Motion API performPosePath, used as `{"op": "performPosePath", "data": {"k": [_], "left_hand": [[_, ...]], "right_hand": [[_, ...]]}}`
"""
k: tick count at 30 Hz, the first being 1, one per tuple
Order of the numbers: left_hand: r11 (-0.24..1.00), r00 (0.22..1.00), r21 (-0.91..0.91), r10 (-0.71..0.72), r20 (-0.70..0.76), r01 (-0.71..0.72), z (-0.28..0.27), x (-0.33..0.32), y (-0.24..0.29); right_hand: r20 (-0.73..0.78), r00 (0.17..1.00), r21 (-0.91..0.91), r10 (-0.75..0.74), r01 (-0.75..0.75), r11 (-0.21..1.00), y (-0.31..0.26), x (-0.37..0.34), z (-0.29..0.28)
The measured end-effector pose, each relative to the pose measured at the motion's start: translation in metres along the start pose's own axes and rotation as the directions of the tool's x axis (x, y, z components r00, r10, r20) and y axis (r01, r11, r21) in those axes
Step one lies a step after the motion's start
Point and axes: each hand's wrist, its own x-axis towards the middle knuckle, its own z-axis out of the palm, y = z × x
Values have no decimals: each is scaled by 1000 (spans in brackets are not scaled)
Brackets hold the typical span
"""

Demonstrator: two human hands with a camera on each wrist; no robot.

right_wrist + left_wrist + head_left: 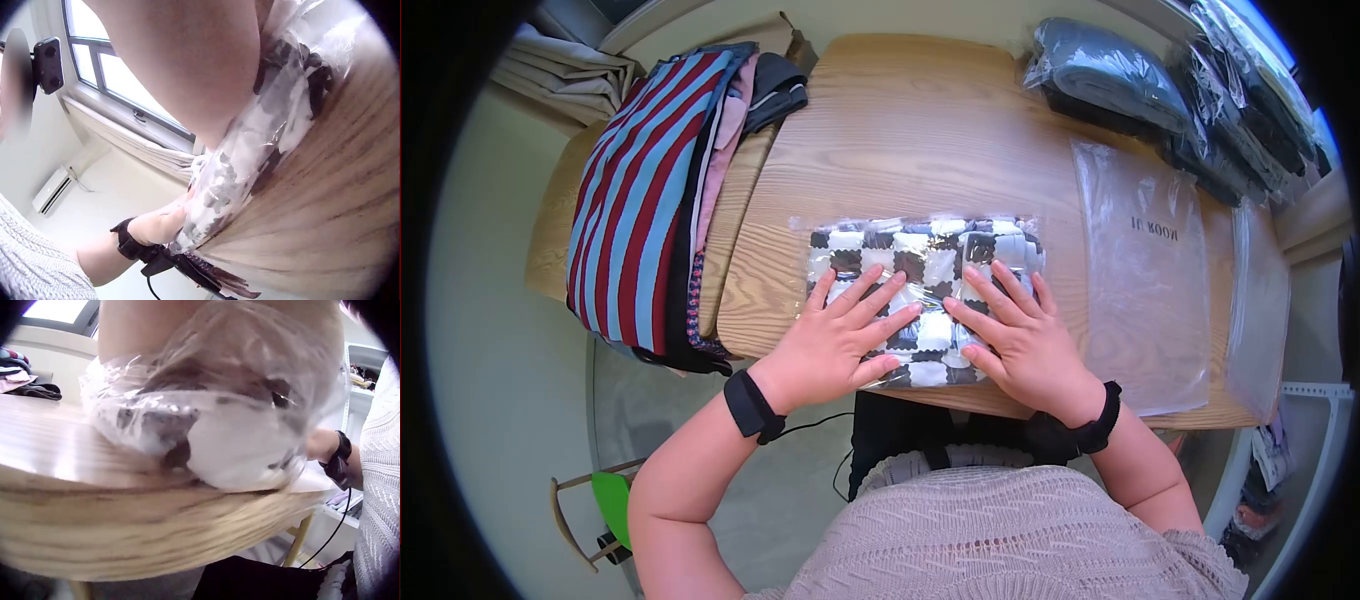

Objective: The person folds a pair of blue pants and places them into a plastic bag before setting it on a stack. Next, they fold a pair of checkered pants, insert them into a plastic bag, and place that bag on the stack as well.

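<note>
A folded black-and-white checked cloth item [935, 330] lies inside a clear plastic bag [800, 240] near the table's front edge. On its left half rests my left hand [850, 325], fingers spread and straight. My right hand [1020, 325] presses flat on the right half, its fingers also spread. Both thumbs point inward, toward the middle of the package. From the left wrist view, the clear wrap [237, 437] bulges beneath the hand at the table edge. In the right wrist view the bagged cloth [231, 169] lies under the palm on the wood.
Folded clothes with a red-and-blue striped piece [645, 200] are piled at the left. A flat clear bag with printed letters [1145, 290] lies to the right on the wooden table [920, 120]. Bagged dark garments [1110, 75] are stacked at the back right.
</note>
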Motion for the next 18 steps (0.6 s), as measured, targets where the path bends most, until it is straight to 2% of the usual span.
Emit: {"op": "performPosePath", "data": {"k": [4, 6, 16, 18], "left_hand": [[1000, 1000, 9, -12, 1, 12, 0, 1, 1], [1000, 1000, 12, -12, -4, 12, 1, 1, 2], [999, 1000, 51, 0, -28, 1, 2, -2, 4], [998, 999, 62, 13, -47, -10, 2, -3, 3]], "right_hand": [[-16, 1000, -28, 4, -4, 1000, -1, 1, 4], [-70, 997, -54, -17, 13, 998, -2, 1, 5], [-68, 997, -96, -36, 30, 995, -1, -2, 5], [-88, 993, -30, -79, 77, 997, 5, -3, 6]]}}
